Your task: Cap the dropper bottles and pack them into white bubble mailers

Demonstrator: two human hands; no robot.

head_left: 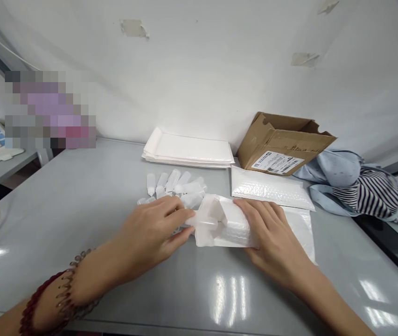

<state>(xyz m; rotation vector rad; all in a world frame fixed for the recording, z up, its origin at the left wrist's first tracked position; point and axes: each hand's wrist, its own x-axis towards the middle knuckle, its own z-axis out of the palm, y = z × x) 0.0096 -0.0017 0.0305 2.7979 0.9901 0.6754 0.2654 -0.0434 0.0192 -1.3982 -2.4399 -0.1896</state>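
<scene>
My left hand point(153, 231) pinches a small translucent plastic bottle point(204, 222) at the open mouth of a white bubble mailer point(232, 226). My right hand point(272, 238) grips that mailer from the right, fingers curled over its top and holding the mouth open. The bottle lies partly inside the opening. Just behind my left hand, several more small plastic bottles point(178, 186) lie in a loose pile on the grey table point(80, 210). A bracelet and a coil band sit on my left wrist.
A stack of white mailers point(188, 151) lies at the back of the table. A filled bubble mailer point(270, 189) rests behind my right hand. An open cardboard box point(282, 140) stands at the back right, with blue and striped cloth point(359, 186) beside it.
</scene>
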